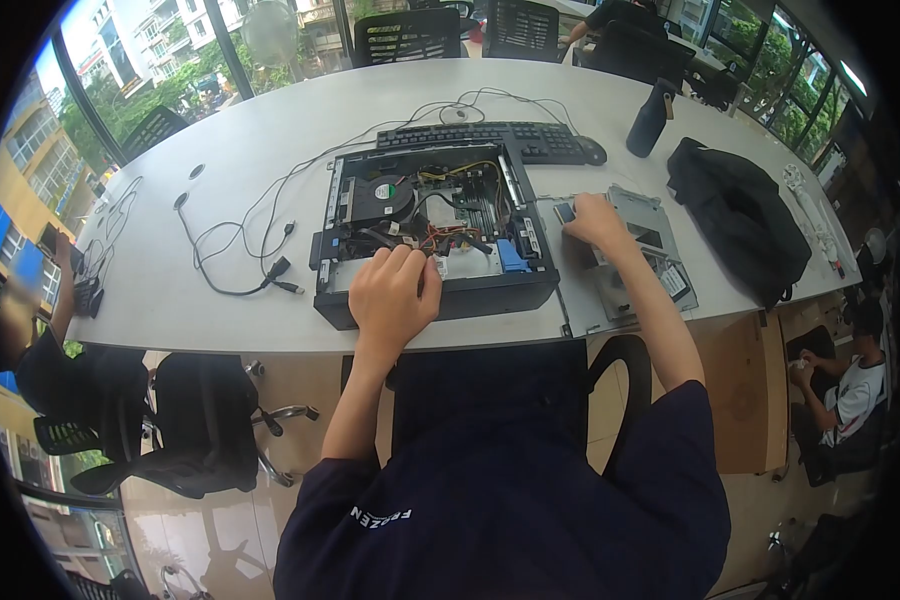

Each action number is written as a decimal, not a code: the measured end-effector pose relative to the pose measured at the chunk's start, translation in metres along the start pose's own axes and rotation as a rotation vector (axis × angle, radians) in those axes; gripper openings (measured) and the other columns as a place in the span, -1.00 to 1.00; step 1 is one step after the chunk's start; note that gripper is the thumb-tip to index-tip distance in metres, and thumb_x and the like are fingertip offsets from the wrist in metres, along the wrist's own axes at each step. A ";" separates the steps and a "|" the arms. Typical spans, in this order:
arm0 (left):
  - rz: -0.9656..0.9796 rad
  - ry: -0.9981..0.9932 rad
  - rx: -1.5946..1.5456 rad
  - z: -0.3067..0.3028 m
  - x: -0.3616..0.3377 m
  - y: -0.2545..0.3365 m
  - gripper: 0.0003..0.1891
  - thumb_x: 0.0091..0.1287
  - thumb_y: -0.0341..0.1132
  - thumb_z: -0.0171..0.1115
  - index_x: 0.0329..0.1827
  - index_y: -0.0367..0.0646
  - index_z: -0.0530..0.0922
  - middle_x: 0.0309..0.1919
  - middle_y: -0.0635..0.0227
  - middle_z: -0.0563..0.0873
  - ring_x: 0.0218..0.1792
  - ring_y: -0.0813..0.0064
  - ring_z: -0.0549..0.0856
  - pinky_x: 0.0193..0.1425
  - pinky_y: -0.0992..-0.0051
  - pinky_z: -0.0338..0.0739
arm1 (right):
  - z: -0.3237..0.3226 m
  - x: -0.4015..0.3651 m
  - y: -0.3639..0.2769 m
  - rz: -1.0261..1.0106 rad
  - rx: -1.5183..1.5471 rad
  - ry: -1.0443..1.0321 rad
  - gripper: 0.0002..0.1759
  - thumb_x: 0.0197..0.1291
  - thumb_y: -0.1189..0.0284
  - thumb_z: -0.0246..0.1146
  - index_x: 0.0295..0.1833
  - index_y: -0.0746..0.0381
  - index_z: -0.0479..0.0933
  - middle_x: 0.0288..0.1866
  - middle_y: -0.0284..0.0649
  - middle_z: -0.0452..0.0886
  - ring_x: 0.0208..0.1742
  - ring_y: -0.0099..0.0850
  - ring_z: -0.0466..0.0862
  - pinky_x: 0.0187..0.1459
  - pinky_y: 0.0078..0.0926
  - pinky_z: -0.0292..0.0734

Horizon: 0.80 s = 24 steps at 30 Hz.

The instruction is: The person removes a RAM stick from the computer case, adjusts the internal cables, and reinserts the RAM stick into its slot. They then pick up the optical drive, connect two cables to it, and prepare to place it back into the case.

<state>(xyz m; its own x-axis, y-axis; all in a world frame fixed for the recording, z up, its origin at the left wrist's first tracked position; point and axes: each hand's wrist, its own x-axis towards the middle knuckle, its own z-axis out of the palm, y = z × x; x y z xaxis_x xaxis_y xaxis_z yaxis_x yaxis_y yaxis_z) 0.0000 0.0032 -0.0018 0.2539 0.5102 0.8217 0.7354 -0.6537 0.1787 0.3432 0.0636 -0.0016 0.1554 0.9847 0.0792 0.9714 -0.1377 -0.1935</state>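
An opened desktop computer case [450,298] lies flat before me, its insides facing up. A black fan [380,200], coloured cables [448,240] and a blue plastic latch [513,256] show inside. My left hand [394,300] rests at the case's near edge, fingers curled inward by the cables; what its fingertips grip is hidden. To the right, my right hand [600,224] is closed on a small dark rectangular part [566,212], just above a metal side panel [580,312]. Metal computer parts [650,285] lie on that panel.
Behind the case are a keyboard [450,134] and mouse [592,152]. Loose cables [238,290] spread left on the white table [260,130]. A dark bottle [650,120], black bag [740,220] and white cable bundle [815,215] stand right. Other people sit left, right and behind.
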 end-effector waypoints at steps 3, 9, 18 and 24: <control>0.006 0.006 -0.008 0.000 0.001 0.000 -0.81 0.27 -0.37 0.32 -0.50 -0.15 0.54 -0.56 0.40 0.53 -0.47 0.34 0.55 -0.42 0.33 0.41 | -0.002 0.001 -0.002 0.026 -0.002 -0.020 -0.67 -0.04 0.49 0.37 -0.14 0.46 0.68 -0.09 0.25 0.73 0.01 0.13 0.75 0.12 -0.07 0.67; 0.006 0.009 -0.002 0.001 -0.001 0.000 -0.79 0.25 -0.37 0.33 -0.53 -0.13 0.52 -0.55 0.41 0.52 -0.47 0.36 0.55 -0.41 0.33 0.42 | 0.005 0.003 0.004 -0.080 0.048 -0.009 -0.45 -0.02 0.40 0.41 0.18 0.23 0.68 0.07 0.10 0.74 0.15 0.03 0.71 0.24 -0.15 0.59; 0.007 0.013 0.011 0.001 0.000 0.000 -0.78 0.24 -0.35 0.33 -0.56 -0.11 0.51 -0.55 0.42 0.52 -0.47 0.37 0.54 -0.41 0.35 0.42 | -0.004 0.000 -0.005 -0.073 0.001 -0.140 -0.39 0.02 0.36 0.36 0.29 0.14 0.63 0.13 0.06 0.72 0.15 -0.02 0.72 0.25 -0.17 0.61; -0.004 0.000 0.018 0.002 -0.001 -0.001 -0.78 0.24 -0.36 0.33 -0.55 -0.11 0.52 -0.55 0.42 0.52 -0.47 0.38 0.54 -0.41 0.35 0.43 | -0.010 -0.011 -0.018 -0.100 0.064 0.152 -0.47 0.22 0.29 0.33 0.30 0.21 0.60 0.26 0.05 0.65 0.18 -0.03 0.72 0.23 -0.12 0.60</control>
<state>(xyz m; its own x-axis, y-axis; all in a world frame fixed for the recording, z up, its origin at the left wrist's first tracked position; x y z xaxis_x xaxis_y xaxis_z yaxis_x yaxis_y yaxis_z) 0.0004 0.0042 -0.0035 0.2504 0.5129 0.8211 0.7475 -0.6415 0.1727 0.3258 0.0543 0.0103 0.0886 0.9648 0.2474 0.9707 -0.0280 -0.2385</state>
